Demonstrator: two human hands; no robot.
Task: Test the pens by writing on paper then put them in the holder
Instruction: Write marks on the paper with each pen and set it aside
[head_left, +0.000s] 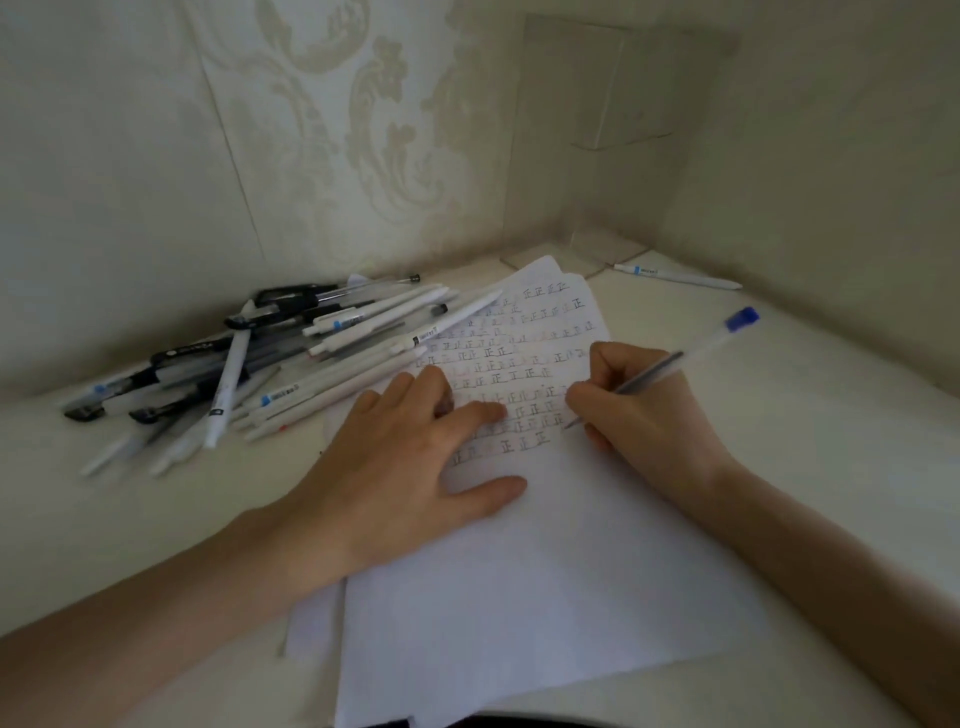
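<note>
Two bare hands work over a sheet of paper (545, 571) lying on a pale table (841, 431) set into a corner of patterned wall. On the left, the left hand (410, 457) lies flat on the paper with fingers straight and slightly spread, pressing the sheet down and holding nothing. On the right, the right hand (644, 410) grips a blue-capped pen (670, 371) in a writing hold, fingers curled round the clear barrel. The tip touches the paper at the right end of a row of small handwritten marks, and the capped end points up and to the far right. Rows of these marks fill the far half of the sheet; the near half is blank. To the far left, a loose pile of pens (270, 358), white and black, lies heaped on the table, its right edge overlapping the far left corner of the paper. One lone white pen (680, 276) lies well apart at the far right, near the wall. The step in hand appears to be the writing test of the held pen. No holder can be made out in this view; it may sit outside the frame, so where the pen should go is unclear. The next move likely calls for lifting the tip, checking that ink shows, then finding the holder before reaching left for another pen.
</note>
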